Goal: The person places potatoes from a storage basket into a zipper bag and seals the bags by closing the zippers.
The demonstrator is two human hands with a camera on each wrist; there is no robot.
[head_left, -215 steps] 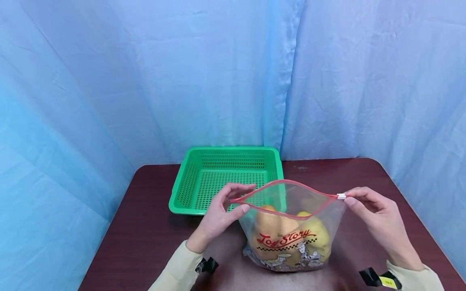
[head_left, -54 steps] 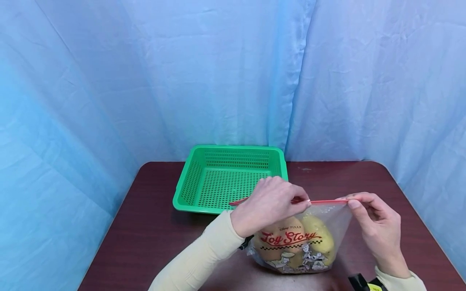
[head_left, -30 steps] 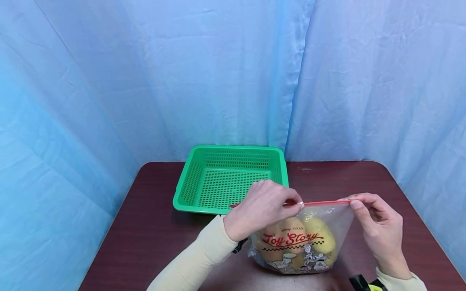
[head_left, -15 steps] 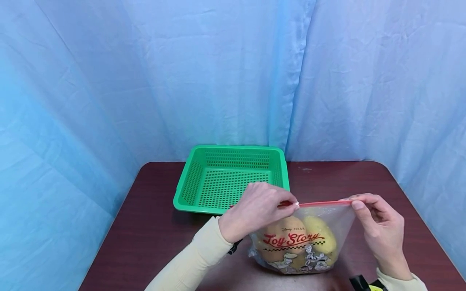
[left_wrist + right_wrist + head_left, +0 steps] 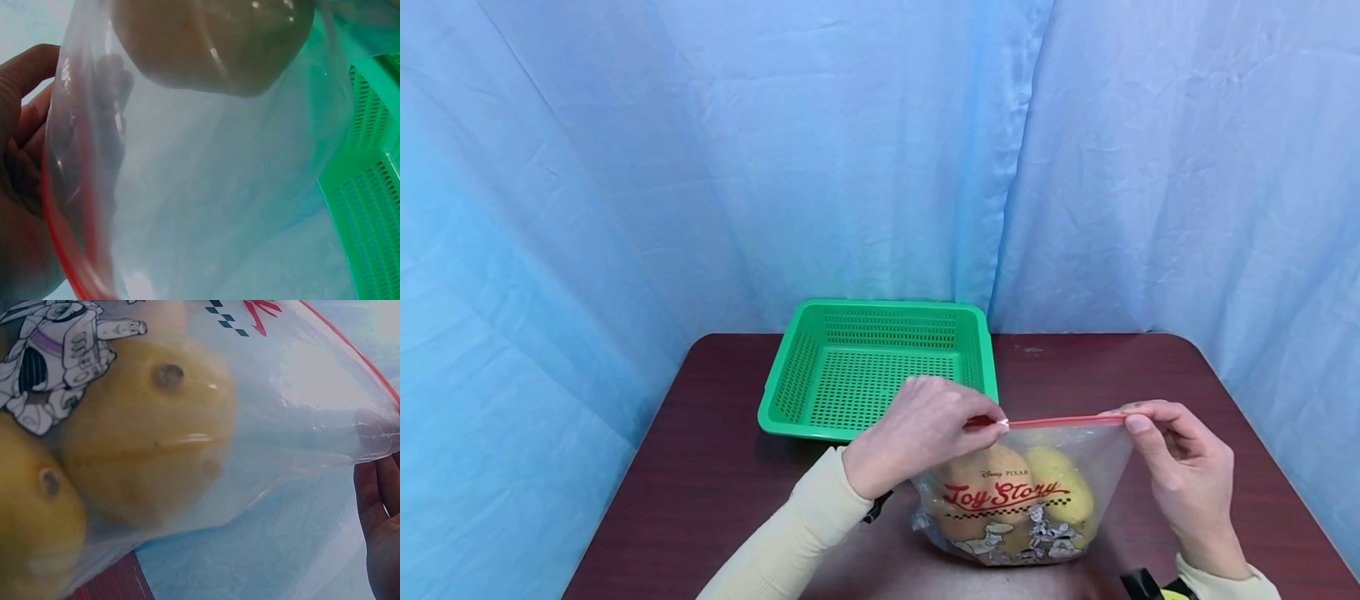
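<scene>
A clear zip bag (image 5: 1000, 492) with a red zip strip and "Toy Story" print stands on the table. Inside it show a tan rounded piece (image 5: 212, 44) and several yellow fruits (image 5: 156, 431) with dark end spots. My left hand (image 5: 917, 429) reaches across the bag's top and pinches the white zip slider (image 5: 1003, 425) between thumb and finger. With thumb and fingers my right hand (image 5: 1187, 475) pinches the bag's upper right corner. Right of the slider the red strip (image 5: 1067, 420) runs straight with its edges together. Left of it, my left hand hides most of the strip.
Behind the bag and to its left sits a green perforated basket (image 5: 786, 358), its near right part hidden by the left hand and bag. The dark red table (image 5: 700, 467) backs onto pale blue curtains (image 5: 850, 167).
At first the bag's mouth gaped, with the slider at its right end. My left hand went from the left corner to the slider, which has since travelled left. The right hand keeps its corner.
</scene>
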